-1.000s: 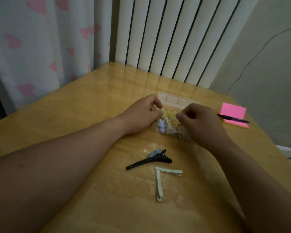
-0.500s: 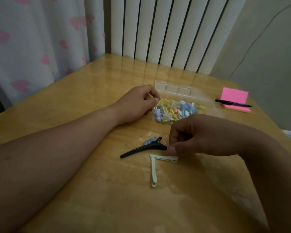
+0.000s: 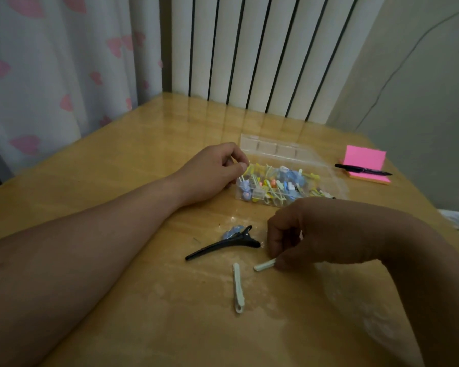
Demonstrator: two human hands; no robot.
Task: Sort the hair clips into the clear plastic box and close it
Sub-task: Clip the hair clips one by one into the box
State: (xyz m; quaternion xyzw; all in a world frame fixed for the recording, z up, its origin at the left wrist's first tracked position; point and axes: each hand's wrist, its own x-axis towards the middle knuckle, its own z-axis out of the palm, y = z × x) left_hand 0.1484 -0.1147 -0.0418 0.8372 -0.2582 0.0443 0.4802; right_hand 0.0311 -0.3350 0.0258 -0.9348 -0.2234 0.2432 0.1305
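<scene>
The clear plastic box (image 3: pixel 326 165) lies open on the wooden table, full of several small coloured hair clips (image 3: pixel 278 188); its lid is folded back behind it. My left hand (image 3: pixel 212 172) rests at the box's left edge, fingers curled against it. In front of the box, my right hand (image 3: pixel 300 234) pinches one end of a pale green clip (image 3: pixel 264 266) on the table. A second pale green clip (image 3: pixel 237 287) lies loose to its left. A long black clip (image 3: pixel 220 247) lies beside a small blue clip (image 3: pixel 232 231).
A pink sticky-note pad (image 3: pixel 366 161) with a black pen (image 3: pixel 362 170) across it sits at the table's far right. Behind the table are a white radiator (image 3: pixel 263 54) and a heart-print curtain (image 3: pixel 51 75). The table's right edge runs close to my right forearm.
My right hand left the box, came down toward me and closed on one pale green clip, pulling it away from the other. My left hand stayed at the box's left edge.
</scene>
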